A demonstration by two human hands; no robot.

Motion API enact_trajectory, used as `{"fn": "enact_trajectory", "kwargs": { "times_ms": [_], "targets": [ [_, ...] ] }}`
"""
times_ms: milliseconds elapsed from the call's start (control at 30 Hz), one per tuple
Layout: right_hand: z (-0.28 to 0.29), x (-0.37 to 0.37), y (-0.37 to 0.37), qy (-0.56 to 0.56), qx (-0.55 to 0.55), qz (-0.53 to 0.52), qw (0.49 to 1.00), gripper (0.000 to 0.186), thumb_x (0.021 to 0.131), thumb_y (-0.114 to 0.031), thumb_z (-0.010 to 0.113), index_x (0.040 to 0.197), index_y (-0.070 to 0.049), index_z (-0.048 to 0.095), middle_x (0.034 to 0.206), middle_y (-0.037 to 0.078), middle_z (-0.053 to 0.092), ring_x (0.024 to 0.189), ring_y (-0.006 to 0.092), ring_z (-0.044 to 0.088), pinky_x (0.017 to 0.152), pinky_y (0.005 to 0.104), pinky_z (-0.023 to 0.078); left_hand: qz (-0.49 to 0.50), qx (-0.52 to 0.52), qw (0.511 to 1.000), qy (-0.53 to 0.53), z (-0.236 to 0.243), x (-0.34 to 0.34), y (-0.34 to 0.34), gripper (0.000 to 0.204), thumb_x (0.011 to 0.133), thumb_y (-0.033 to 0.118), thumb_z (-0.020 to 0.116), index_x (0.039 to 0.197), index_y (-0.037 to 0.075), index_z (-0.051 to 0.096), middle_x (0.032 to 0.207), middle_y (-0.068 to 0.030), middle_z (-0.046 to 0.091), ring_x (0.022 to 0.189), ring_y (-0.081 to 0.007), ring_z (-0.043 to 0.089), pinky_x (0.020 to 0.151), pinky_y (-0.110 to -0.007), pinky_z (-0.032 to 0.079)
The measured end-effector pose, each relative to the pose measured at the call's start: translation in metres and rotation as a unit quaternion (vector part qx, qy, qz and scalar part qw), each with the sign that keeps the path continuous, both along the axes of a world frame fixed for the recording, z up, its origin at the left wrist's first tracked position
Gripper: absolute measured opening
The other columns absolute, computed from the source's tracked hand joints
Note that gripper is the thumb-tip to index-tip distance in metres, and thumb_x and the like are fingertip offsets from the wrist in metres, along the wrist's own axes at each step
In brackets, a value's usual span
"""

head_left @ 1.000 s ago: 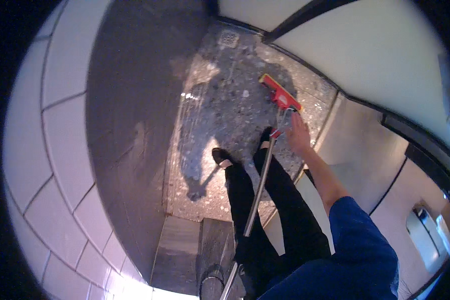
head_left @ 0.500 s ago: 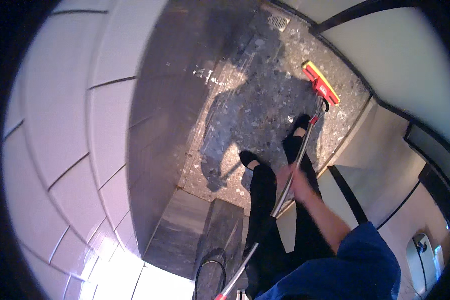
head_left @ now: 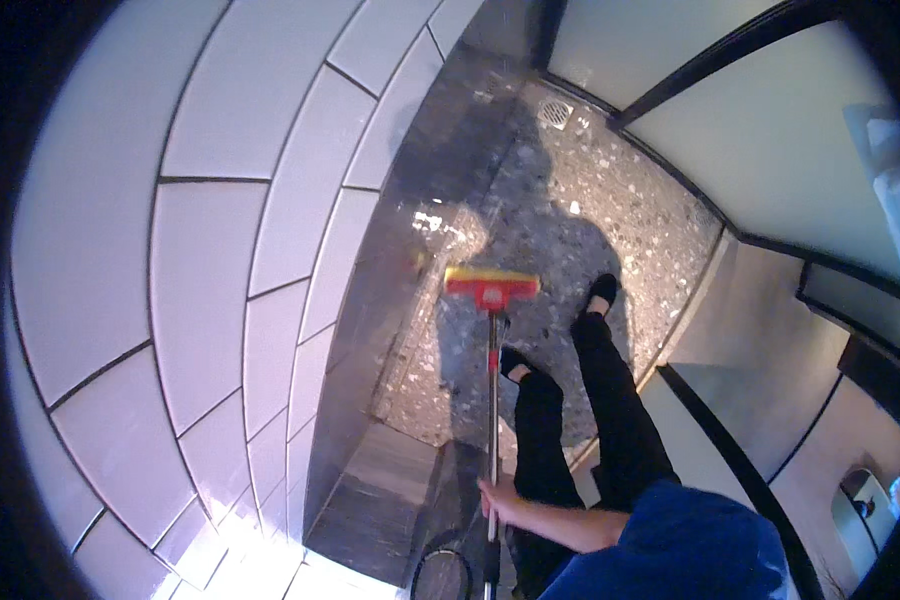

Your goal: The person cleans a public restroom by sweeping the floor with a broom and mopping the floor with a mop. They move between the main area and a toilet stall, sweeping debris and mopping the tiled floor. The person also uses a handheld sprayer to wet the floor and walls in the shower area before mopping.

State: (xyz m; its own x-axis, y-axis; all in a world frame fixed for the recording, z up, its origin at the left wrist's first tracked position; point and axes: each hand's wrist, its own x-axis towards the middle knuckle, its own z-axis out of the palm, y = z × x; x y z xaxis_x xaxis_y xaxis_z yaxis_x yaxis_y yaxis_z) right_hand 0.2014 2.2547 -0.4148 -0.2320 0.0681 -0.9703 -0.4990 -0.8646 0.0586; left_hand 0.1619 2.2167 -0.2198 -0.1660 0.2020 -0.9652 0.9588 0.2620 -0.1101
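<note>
A sponge mop (head_left: pixel 493 410) with a long metal pole runs up the middle of the view. My right hand (head_left: pixel 501 500) is closed around its lower pole, beside my left leg. At the far end sits the red mop head (head_left: pixel 491 288), its yellow sponge strip along the far side. It lies crosswise over the speckled stone floor (head_left: pixel 660 215), ahead of my feet; whether it touches the floor I cannot tell. The lower end of the pole leaves the picture at the bottom edge. My left hand does not show.
White tiles (head_left: pixel 205 250) cover the left wall above a dark grey wall band (head_left: pixel 410 215). A square drain grate (head_left: pixel 555 113) is set in the floor at the far end. Frosted panels (head_left: pixel 740 130) with black frames stand right. A black hose loop (head_left: pixel 440 556) hangs near the bottom.
The mop head has swung from the right side toward the left wall and turned crosswise. My right hand has moved down and left with the pole. The view has shifted.
</note>
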Motion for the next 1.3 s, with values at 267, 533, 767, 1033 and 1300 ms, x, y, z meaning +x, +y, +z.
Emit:
{"fn": "enact_trajectory", "kwargs": {
  "times_ms": [267,533,767,1033,1300],
  "targets": [
    [-0.122,0.184,0.184,-0.167,0.111,-0.059,0.978,0.026,0.087,-0.025,0.063,0.081,-0.003,0.049,0.055,0.007,0.046,0.038,0.0190,0.046,0.034,0.0351,0.041,0.065,0.008,0.998,0.003,0.032,0.021,-0.006,0.047,0.081,0.055,0.060,0.077,0.009,0.062,0.061,-0.0083,0.062,0.060,-0.0243,0.062,0.063,-0.040,0.049],
    [-0.080,0.221,0.221,0.041,0.034,-0.161,0.985,0.026,0.094,-0.031,0.051,0.084,-0.008,0.044,0.059,0.006,0.045,0.047,0.0208,0.045,0.044,0.0410,0.045,0.240,0.397,0.883,0.077,0.237,0.010,0.099,0.024,0.076,0.020,0.075,0.082,-0.001,0.066,0.066,-0.0086,0.063,0.060,-0.0147,0.059,0.055,-0.028,0.047],
    [0.034,0.272,0.213,-0.518,0.648,0.453,0.327,0.037,0.079,-0.020,0.068,0.108,-0.004,0.050,0.079,0.015,0.059,0.077,0.0320,0.062,0.072,0.0399,0.049,0.406,0.724,0.497,-0.251,0.198,0.033,0.078,0.040,0.069,0.042,0.073,0.070,0.004,0.060,0.072,-0.0140,0.064,0.067,-0.0263,0.062,0.061,-0.034,0.047],
    [0.131,0.160,0.183,-0.167,0.741,0.469,0.451,0.025,0.075,-0.018,0.073,0.066,-0.007,0.052,0.064,0.009,0.051,0.063,0.0279,0.053,0.058,0.0391,0.039,0.448,0.698,0.379,-0.411,0.232,0.015,0.067,0.026,0.071,0.003,0.065,0.059,0.006,0.043,0.056,-0.0058,0.052,0.049,-0.0202,0.056,0.049,-0.030,0.045],
    [0.185,-0.054,0.063,0.120,0.780,0.376,0.486,0.030,0.080,-0.026,0.071,0.071,-0.006,0.050,0.070,0.009,0.053,0.073,0.0289,0.056,0.065,0.0366,0.042,0.227,0.795,0.443,-0.346,0.334,-0.036,0.051,0.028,0.081,0.013,0.059,0.058,0.011,0.042,0.049,-0.0001,0.045,0.041,-0.0130,0.048,0.044,-0.026,0.044]
  ]
}}
